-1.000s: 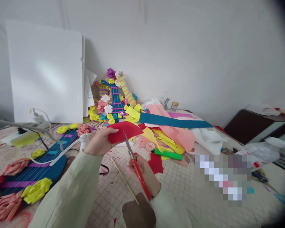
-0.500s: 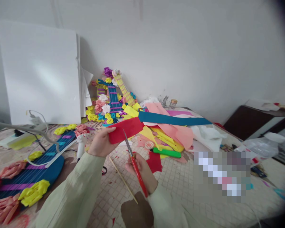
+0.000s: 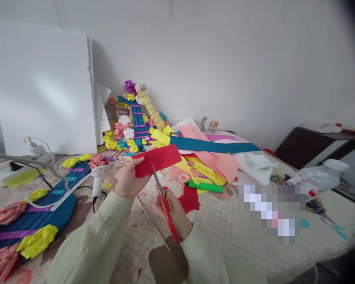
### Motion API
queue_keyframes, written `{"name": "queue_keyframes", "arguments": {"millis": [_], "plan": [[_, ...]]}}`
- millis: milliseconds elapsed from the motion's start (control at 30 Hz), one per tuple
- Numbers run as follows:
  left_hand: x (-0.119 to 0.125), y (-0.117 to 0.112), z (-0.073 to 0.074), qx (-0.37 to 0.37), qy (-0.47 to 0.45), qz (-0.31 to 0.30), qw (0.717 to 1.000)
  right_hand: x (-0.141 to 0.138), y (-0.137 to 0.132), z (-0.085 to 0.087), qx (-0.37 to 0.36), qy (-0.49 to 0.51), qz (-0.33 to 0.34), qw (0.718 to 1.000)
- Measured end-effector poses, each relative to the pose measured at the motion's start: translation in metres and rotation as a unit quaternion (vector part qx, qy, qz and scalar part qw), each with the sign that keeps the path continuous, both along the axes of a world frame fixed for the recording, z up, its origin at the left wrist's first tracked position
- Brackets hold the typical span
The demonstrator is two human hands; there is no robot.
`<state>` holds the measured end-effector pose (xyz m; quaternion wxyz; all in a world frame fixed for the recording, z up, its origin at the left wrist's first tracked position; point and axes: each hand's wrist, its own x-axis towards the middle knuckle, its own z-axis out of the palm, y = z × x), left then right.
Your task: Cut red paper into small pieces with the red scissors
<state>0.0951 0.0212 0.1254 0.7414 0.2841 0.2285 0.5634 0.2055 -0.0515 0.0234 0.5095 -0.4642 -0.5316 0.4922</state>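
Observation:
My left hand (image 3: 130,179) pinches the left end of a red strip of crepe paper (image 3: 162,157), held up above the table. My right hand (image 3: 173,209) is closed round a pair of red-handled scissors (image 3: 167,215), whose blades point up and lean left. The blade tips reach in front of the strip's lower edge; whether they touch it I cannot tell. Beyond my right hand lies another red paper piece (image 3: 189,199). A thin wooden stick (image 3: 152,223) rests on the table between my forearms.
Coloured paper strips, among them a blue one (image 3: 215,145), and a green roll (image 3: 205,186) lie behind my hands. At left are a white glue gun (image 3: 97,183) and a flower-covered blue guitar shape (image 3: 63,207). A plastic bottle (image 3: 319,177) stands at right.
The view has shifted slightly to the right, so things sit a little further left. Both hands keep their hold on the red strip and the scissors.

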Motion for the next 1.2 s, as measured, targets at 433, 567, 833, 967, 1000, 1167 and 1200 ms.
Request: {"name": "queue_keyframes", "arguments": {"millis": [433,567,833,967,1000,1167,1200], "plan": [[0.006,-0.002,-0.010,0.097,-0.010,-0.002,0.995,-0.002,0.002,0.000,-0.013,0.043,0.008,0.999],[0.005,0.000,-0.011,0.065,-0.009,0.008,0.998,-0.002,-0.001,0.008,-0.025,0.052,0.018,0.998],[0.003,0.003,-0.014,0.091,-0.005,-0.039,0.995,-0.001,0.002,0.003,-0.018,0.051,0.008,0.999],[0.002,0.005,-0.015,0.087,0.011,-0.044,0.995,0.001,0.003,0.001,-0.015,0.044,0.003,0.999],[0.002,0.005,-0.015,0.079,0.016,-0.041,0.996,0.001,0.003,0.000,-0.012,0.035,-0.003,0.999],[0.002,0.005,-0.015,0.050,0.024,-0.023,0.998,0.003,0.005,-0.002,-0.001,-0.006,-0.020,1.000],[0.002,0.005,-0.015,0.046,0.025,-0.022,0.998,0.004,0.005,-0.003,-0.001,-0.007,-0.020,1.000]]}}
